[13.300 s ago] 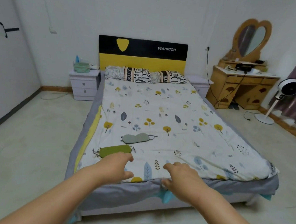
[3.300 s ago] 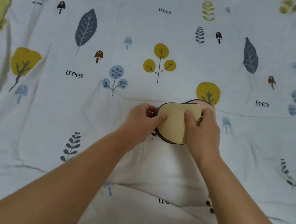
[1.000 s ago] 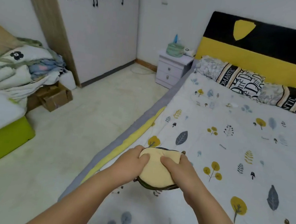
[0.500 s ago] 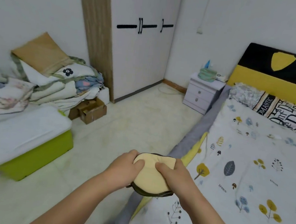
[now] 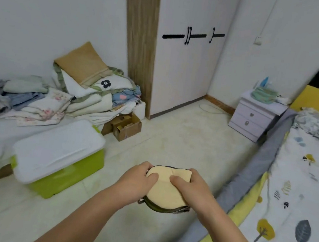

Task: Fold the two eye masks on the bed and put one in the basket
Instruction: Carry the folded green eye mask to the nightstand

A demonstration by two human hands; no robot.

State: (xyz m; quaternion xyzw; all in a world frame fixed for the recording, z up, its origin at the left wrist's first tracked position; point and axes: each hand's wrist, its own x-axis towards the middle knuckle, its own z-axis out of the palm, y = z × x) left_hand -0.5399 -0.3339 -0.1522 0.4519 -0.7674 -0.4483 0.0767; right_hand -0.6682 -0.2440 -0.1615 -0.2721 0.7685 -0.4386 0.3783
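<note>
I hold a folded eye mask (image 5: pixel 164 193) in front of me over the floor, its pale yellow lining up and a dark green edge showing below. My left hand (image 5: pixel 136 181) grips its left side and my right hand (image 5: pixel 189 189) grips its right side, thumbs pressed on top. A pale green basket (image 5: pixel 263 94) sits on the white nightstand (image 5: pixel 255 119) at the far right, beside the bed (image 5: pixel 300 194). The second eye mask is out of view.
A green storage box with a white lid (image 5: pixel 58 157) stands on the floor at left, next to a cardboard box (image 5: pixel 126 127) and a pile of folded bedding (image 5: pixel 63 95). A white wardrobe (image 5: pixel 187 51) fills the back wall. Pale floor (image 5: pixel 182 143) stretches toward the nightstand.
My view has swung left, away from the bed and over the floor. Both hands still hold the folded eye mask, now carried off the bed's edge.
</note>
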